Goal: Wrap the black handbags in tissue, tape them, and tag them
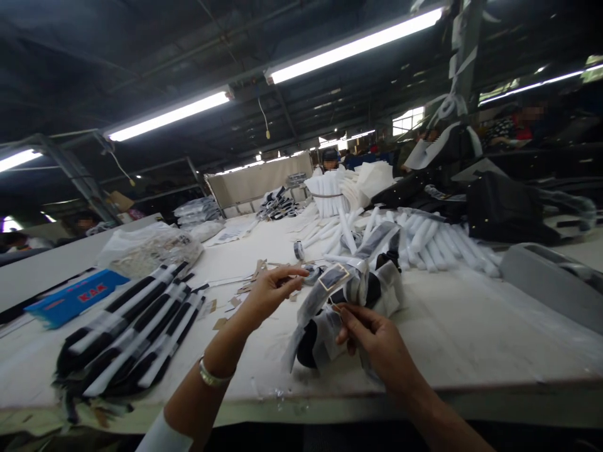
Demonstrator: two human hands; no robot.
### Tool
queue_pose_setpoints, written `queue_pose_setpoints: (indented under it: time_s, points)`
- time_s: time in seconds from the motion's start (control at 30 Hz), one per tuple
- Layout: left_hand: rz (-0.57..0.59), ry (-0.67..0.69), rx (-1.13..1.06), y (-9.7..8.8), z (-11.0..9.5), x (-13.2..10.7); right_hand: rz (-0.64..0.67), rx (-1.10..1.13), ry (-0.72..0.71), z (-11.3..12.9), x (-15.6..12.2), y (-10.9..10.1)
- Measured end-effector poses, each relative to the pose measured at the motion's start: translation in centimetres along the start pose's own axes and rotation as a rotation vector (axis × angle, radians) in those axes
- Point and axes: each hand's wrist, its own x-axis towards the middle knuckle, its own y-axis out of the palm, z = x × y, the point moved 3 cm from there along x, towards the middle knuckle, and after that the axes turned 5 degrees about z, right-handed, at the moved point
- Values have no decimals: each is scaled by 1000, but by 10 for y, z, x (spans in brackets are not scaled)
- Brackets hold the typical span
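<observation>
A black-and-grey padded bundle (346,289), partly wrapped in translucent film, lies on the table in front of me. It looks like several straps gathered together, and a tan rectangular outline shows on its top strip. My right hand (370,333) is at its near side, with thumb and index finger pinched at a thin pale strand that I cannot identify. To the left, my left hand (276,292) hovers with its thumb and fingers apart, holding nothing I can see. Its fingertips are close to a shiny grey item, perhaps a tape roll (311,274).
Black-and-white straps (136,326) lie stacked at left beside a blue KAK box (78,297) and a plastic bag (151,248). White foam tubes (433,242) are heaped behind the bundle. A small roll (298,250) and cardboard scraps (234,302) lie mid-table. A grey piece (551,285) is at right.
</observation>
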Motion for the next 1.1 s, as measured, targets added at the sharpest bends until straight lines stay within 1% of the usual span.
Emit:
queue_pose_setpoints:
  time_s: [0.1,0.17,0.27,0.37,0.43,0.47,0.53,0.63,0.77,0.83,0.93,1.03,1.1]
  points:
    - [252,-25,-38,5,9,18,-30,43,-7,0,9,13]
    - [380,-23,-66,8,11,27,-43,50,-23,-1,14,18]
    - [490,-3,-109,12,11,36,-32,47,-37,-3,21,23]
    - [530,-14,-172,16,16,39,-18,52,-36,-3,24,25]
    - [498,-43,-227,19,22,39,-14,51,-34,-3,23,24]
    - [458,-60,-259,20,25,39,-14,47,-33,-3,23,24]
    - [341,-95,-328,20,32,35,-13,26,-29,-4,21,21]
    - [181,-142,-447,19,37,23,32,-17,-8,-7,13,17]
    - [99,-160,-631,22,34,1,104,-61,-28,-9,-2,12]
    - [67,-144,-739,24,31,-7,109,-153,-74,-8,-9,9]
    - [1,-112,-912,25,32,-14,57,-418,-205,-5,-17,2]
    - [-72,-76,-1063,25,36,-18,-60,-675,-466,1,-25,-5]
    - [-110,-55,-1128,25,38,-21,-99,-771,-654,7,-31,-7]
